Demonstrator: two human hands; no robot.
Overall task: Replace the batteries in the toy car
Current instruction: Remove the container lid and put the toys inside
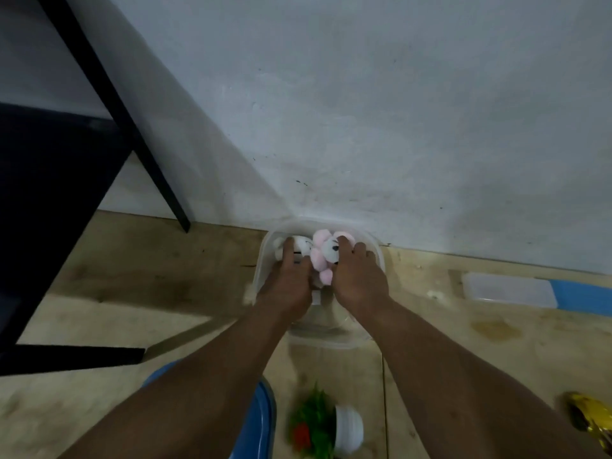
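Observation:
Both my hands reach into a clear plastic tub [265, 250] that stands on the floor against the wall. My left hand [286, 286] lies over a white plush toy [303, 245], fingers closed on it. Curled around a pink and white plush toy [323, 251] is my right hand [361, 279]. The two plush toys touch each other in the tub. A shiny gold object [592, 422], which looks like the toy car, lies on the floor at the lower right edge, far from both hands. No batteries are visible.
A clear lid [510, 289] lies on the wooden floor to the right, next to a blue strip [583, 296]. A small green plant in a white pot [347, 429] lies near me, beside a blue seat [261, 422]. Black furniture [49, 210] stands at the left.

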